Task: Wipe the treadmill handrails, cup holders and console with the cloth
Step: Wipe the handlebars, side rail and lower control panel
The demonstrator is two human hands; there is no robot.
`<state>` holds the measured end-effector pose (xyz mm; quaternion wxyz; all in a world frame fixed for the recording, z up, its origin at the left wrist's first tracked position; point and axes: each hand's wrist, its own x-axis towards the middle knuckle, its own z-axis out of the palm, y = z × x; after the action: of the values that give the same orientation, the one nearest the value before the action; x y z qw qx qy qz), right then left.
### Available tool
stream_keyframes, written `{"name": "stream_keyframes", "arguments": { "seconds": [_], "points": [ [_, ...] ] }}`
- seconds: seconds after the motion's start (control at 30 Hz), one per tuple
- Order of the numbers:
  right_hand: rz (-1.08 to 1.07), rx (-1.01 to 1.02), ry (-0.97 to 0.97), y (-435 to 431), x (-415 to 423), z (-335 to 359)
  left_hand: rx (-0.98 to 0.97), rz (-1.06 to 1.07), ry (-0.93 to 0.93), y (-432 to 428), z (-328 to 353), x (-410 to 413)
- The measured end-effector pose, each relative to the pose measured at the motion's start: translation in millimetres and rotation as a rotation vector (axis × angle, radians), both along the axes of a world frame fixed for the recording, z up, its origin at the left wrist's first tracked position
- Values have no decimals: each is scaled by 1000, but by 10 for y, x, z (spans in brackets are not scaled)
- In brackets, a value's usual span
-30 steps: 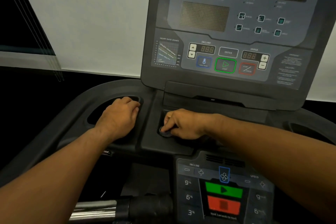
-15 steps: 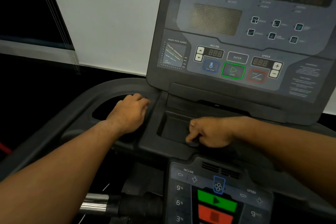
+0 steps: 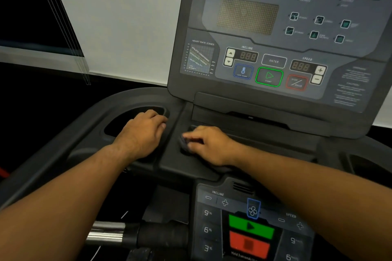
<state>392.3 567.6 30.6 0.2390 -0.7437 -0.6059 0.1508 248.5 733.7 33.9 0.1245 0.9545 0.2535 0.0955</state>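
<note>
console (image 3: 286, 34): upright, behind both hands; risk, as I judge it: a wipe across it presses START or a speed key
lower keypad (image 3: 250, 229): just under the right forearm; risk: forearm sags onto the green pad; belt could start
left cup holder (image 3: 118, 125): dark recess; risk: braced hand slides in if leaned on
centre tray (image 3: 265, 142): shallow; corners likely missed by such a small wad
left hand (image 3: 141, 133): palm down on the cup holder's inner rim; fingers loosely bent over the edge; holds nothing
right hand (image 3: 209, 146): palm down at the tray's left end; fingertips pinch and press the cloth
cloth (image 3: 184, 144): dark, bunched, mostly hidden; in the tray's left corner; could slip out unseen
</note>
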Motion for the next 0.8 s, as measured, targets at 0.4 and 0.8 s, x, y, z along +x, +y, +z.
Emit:
{"name": "stream_keyframes", "arguments": {
  "seconds": [0.4, 0.8],
  "points": [
    [-228, -125, 283, -957, 27, 335, -15, -119, -126, -118, 122, -27],
    [-631, -36, -166, -1677, -581, 308, -202, -449, -19, -939, 163, 37]
  ]
}}
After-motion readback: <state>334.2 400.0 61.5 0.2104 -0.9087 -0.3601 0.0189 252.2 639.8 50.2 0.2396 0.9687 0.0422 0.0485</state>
